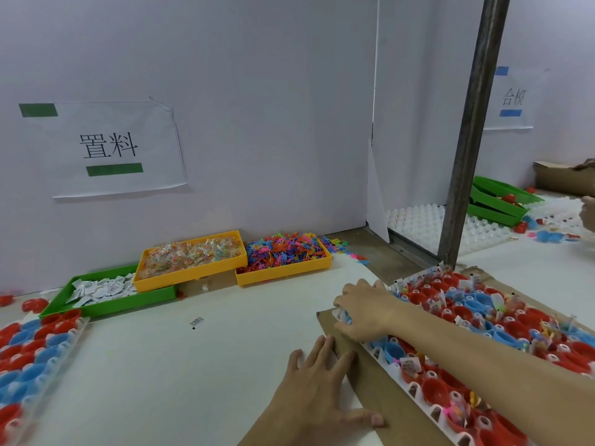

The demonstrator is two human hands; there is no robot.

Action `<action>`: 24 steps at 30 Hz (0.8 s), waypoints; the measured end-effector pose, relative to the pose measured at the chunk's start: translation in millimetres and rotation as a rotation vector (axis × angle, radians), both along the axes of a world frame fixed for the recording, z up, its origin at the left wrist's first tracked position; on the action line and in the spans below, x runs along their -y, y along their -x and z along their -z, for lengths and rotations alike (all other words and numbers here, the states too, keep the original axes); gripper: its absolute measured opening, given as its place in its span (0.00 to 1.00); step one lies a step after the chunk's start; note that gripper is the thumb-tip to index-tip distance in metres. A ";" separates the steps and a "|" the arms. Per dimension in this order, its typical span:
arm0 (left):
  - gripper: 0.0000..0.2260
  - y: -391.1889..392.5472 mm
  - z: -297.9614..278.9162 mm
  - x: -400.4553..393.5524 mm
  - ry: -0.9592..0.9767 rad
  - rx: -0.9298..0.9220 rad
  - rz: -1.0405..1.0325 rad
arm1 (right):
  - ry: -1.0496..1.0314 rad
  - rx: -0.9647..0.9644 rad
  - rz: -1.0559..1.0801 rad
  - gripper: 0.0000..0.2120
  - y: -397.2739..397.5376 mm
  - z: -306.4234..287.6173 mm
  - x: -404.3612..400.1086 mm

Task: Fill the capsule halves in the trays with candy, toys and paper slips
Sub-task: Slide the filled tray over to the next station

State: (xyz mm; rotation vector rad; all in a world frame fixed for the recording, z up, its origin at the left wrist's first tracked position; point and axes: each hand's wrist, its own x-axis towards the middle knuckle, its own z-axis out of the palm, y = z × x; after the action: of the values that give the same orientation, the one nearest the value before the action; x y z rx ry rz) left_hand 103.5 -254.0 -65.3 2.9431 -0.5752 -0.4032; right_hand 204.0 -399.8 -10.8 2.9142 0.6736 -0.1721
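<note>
Pressing flat on the cardboard sheet (pixel 383 394), the left hand (pixel 318 381) lies nearest the camera with fingers straight and spread; its grip is open and holds nothing. Just beyond it, the right hand (pixel 363 309) curls its fingers round the far-left corner of the filled tray (pixel 415 389), so its grip is closed on the tray's white rim. The tray's long axis runs from that corner toward the lower right, along the right forearm, so the tray lies to the right of both hands and the right hand is the nearer to it. The tray rests on the cardboard, which rests on the white tabletop (pixel 193 365). The tray is thin moulded white plastic with round cups; the capsule halves (pixel 515 329) in them are glossy red and blue bowls, many already holding slips and small bright pieces. At the left edge a second tray (pixel 48 358) holds capsule halves that look unfilled. Farther back, against the wall, stand three rigid bins: a green bin of paper slips (pixel 106 292), a yellow bin of wrapped candy (pixel 193 255) overlapping it, and a yellow bin of small toys (pixel 286 255). One loose slip (pixel 196 322) lies on the tabletop between the bins and the hands.
</note>
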 end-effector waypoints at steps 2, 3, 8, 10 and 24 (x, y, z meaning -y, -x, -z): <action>0.45 0.4 0.1 -0.6 0.009 0.005 0.003 | -0.024 -0.048 0.026 0.27 -3.9 0.5 3.4; 0.45 0.4 -0.1 -0.8 0.012 0.005 0.002 | -0.045 -0.078 0.043 0.27 -5.8 1.2 4.4; 0.46 2.6 -1.6 -0.8 0.029 0.010 -0.005 | -0.113 -0.087 0.060 0.23 -10.3 7.1 6.8; 0.47 5.8 -3.2 -1.8 0.038 0.027 -0.001 | -0.125 -0.080 0.071 0.24 -9.6 7.9 6.9; 0.44 8.6 -5.3 -3.3 0.035 0.053 -0.004 | -0.131 -0.088 0.147 0.25 -8.5 11.1 2.3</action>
State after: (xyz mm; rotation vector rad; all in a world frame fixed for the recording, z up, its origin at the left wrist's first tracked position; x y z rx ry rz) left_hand 94.9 -250.7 -60.0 2.9290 -0.5761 -0.3124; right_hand 212.6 -402.1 -21.9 3.0993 0.5000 -0.2844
